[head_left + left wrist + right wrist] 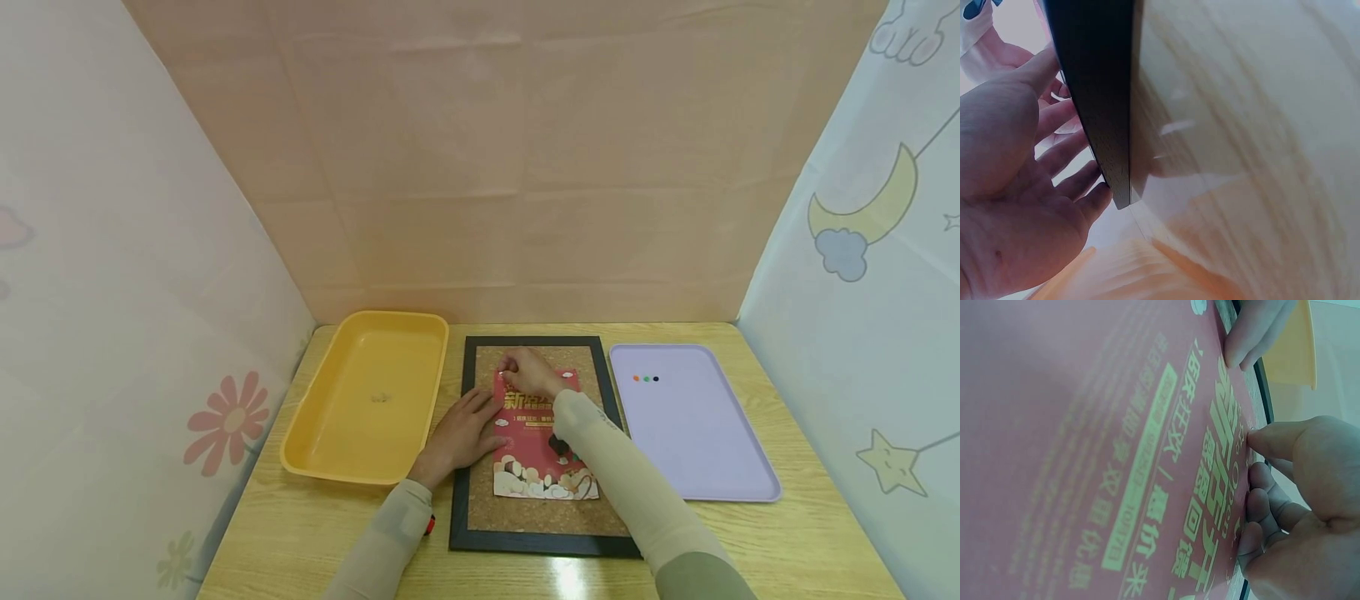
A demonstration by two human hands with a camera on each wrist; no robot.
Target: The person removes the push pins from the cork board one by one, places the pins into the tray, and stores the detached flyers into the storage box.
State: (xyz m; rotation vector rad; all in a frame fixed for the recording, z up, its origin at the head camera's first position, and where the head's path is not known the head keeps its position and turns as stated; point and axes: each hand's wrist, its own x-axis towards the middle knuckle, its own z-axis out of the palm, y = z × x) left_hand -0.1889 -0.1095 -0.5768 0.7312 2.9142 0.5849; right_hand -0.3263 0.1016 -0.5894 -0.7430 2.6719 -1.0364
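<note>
A red poster (536, 467) with gold characters lies on a black-framed cork board (525, 517). My left hand (461, 429) rests at the board's left side with fingers spread, its fingertips on the poster's left edge. In the left wrist view its palm is beside the black frame (1094, 81). At the poster's upper left corner is my right hand (531, 372), fingers curled. Up close in the right wrist view, the right thumb (1272, 439) presses at the poster's edge, with a tiny pale spot at its tip; I cannot tell whether it pinches something.
Left of the board stands a yellow tray (315, 450) with a few tiny bits in it. On the right, a lilac tray (697, 433) bears an orange dot (636, 378), a green dot (647, 379) and a black dot (656, 379), all small and round. Fabric walls surround the wooden table (810, 533).
</note>
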